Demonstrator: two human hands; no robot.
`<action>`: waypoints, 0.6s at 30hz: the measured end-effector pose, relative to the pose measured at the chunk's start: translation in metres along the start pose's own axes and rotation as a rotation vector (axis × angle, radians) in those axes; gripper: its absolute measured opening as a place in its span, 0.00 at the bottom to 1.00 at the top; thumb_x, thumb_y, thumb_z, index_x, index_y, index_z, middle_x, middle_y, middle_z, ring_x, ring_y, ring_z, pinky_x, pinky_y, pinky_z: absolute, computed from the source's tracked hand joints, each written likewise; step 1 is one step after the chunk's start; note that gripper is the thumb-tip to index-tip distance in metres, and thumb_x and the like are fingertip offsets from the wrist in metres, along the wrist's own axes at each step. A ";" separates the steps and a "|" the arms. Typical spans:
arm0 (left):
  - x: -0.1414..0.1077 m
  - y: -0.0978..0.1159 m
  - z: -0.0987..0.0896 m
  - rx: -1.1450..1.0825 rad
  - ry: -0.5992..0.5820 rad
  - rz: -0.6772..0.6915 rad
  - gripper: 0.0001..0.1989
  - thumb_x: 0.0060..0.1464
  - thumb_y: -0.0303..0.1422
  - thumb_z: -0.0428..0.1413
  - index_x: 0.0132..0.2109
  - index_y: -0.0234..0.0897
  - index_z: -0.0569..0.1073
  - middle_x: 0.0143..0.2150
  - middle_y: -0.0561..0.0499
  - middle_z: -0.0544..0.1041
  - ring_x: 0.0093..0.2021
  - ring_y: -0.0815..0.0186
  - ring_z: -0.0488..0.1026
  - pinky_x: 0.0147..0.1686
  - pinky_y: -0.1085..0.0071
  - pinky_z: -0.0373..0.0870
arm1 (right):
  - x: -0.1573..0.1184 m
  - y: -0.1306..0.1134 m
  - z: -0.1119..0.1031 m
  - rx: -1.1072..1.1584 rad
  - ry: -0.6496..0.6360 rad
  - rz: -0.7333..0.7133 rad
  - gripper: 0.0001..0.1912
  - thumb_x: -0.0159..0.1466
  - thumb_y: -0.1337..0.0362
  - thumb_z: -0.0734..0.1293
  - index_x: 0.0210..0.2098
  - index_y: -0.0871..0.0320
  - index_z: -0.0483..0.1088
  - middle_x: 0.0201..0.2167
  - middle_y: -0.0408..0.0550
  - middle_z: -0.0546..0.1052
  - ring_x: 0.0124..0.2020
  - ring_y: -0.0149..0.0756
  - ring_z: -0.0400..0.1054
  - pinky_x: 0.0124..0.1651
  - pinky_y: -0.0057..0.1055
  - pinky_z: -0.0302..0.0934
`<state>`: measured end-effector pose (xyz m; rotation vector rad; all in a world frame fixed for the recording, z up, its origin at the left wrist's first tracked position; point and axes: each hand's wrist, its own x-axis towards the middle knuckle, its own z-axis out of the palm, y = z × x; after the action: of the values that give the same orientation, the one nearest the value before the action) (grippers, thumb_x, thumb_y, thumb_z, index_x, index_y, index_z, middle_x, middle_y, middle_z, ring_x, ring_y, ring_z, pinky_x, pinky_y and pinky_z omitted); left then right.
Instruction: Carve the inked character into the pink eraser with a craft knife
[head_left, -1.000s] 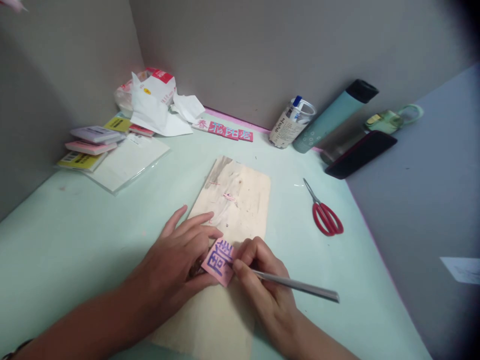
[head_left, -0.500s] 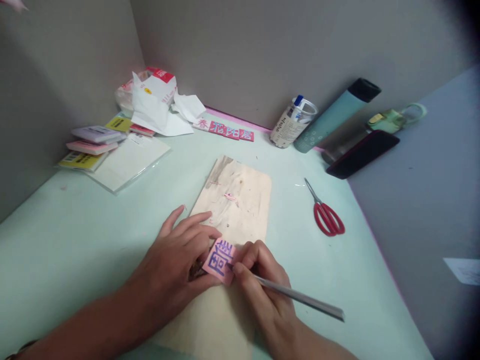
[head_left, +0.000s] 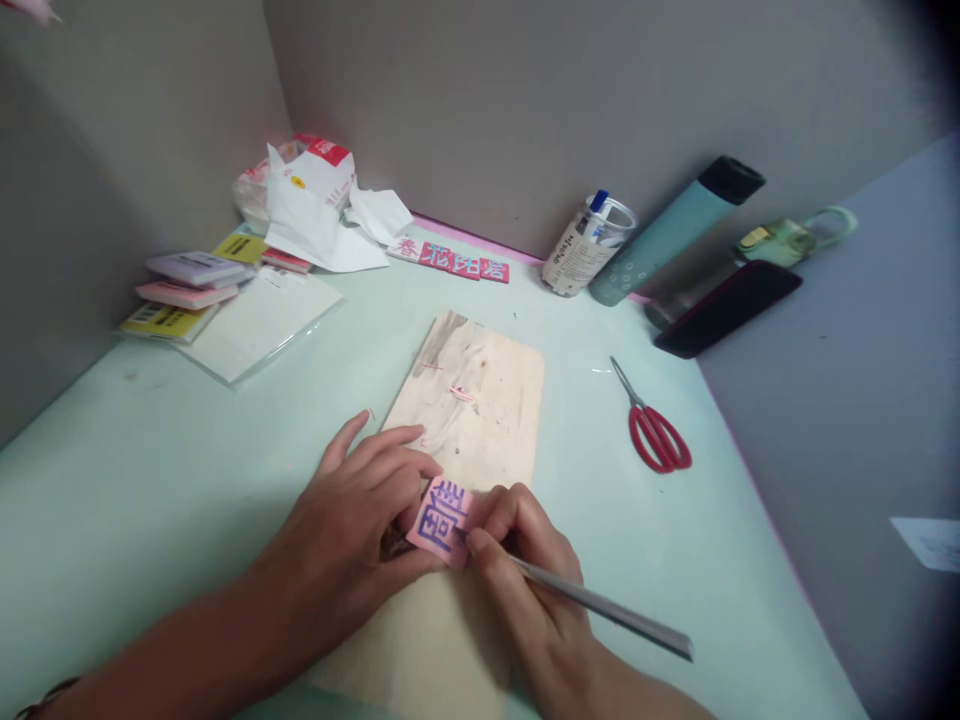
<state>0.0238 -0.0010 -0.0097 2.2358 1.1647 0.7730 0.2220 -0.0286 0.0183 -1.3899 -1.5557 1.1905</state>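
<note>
A small pink square block [head_left: 441,522] bears a character in purple-blue strokes. My left hand [head_left: 367,510] grips it at its left side, thumb along the lower edge and the other fingers stretched over the board. In my right hand [head_left: 529,560] is a slim metal carving knife [head_left: 622,618], held like a pen. Its tip meets the right part of the block's face; the fingers partly hide the blade. Under both hands lies a worn wooden board [head_left: 502,420] with grey smears and several thin pink shavings [head_left: 460,394].
Red-handled scissors [head_left: 656,430] lie right of the board. Farther back stand a can of pens [head_left: 581,255], a teal bottle [head_left: 667,240] and a dark phone [head_left: 727,310]. Carved pink squares [head_left: 465,262], crumpled white paper [head_left: 307,215] and stacked packaged blocks [head_left: 187,280] are at the back left.
The knife's back end has dipped slightly, its tip staying at about the same spot on the block. Both hands keep nearly the same place; the whole view has shifted a touch.
</note>
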 end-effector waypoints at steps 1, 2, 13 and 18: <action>0.000 0.000 0.000 -0.002 0.002 -0.003 0.19 0.57 0.33 0.66 0.33 0.43 0.59 0.48 0.55 0.80 0.66 0.53 0.66 0.68 0.45 0.43 | 0.000 0.000 0.000 0.000 0.006 0.000 0.13 0.69 0.61 0.61 0.28 0.53 0.58 0.25 0.41 0.67 0.26 0.34 0.60 0.29 0.30 0.55; 0.001 0.000 0.000 -0.003 0.004 -0.004 0.20 0.57 0.33 0.66 0.33 0.42 0.59 0.48 0.55 0.80 0.66 0.52 0.66 0.68 0.45 0.43 | 0.000 0.000 0.000 0.001 0.011 -0.001 0.13 0.69 0.61 0.61 0.28 0.53 0.59 0.25 0.41 0.67 0.26 0.33 0.60 0.29 0.30 0.55; 0.000 0.001 0.001 -0.019 0.014 -0.003 0.20 0.56 0.32 0.66 0.33 0.42 0.58 0.47 0.55 0.80 0.65 0.52 0.67 0.68 0.44 0.43 | -0.003 0.004 -0.001 0.039 -0.010 -0.003 0.13 0.71 0.62 0.60 0.29 0.53 0.59 0.27 0.41 0.67 0.28 0.34 0.60 0.32 0.31 0.55; 0.001 0.002 0.001 -0.015 0.012 -0.012 0.20 0.56 0.33 0.65 0.32 0.42 0.58 0.47 0.54 0.80 0.65 0.52 0.67 0.67 0.43 0.44 | -0.002 0.004 0.001 0.030 -0.005 -0.014 0.13 0.71 0.62 0.60 0.29 0.54 0.59 0.26 0.41 0.67 0.27 0.34 0.59 0.30 0.31 0.55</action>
<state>0.0255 -0.0016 -0.0088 2.2128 1.1735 0.7889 0.2230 -0.0309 0.0148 -1.3550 -1.5423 1.2050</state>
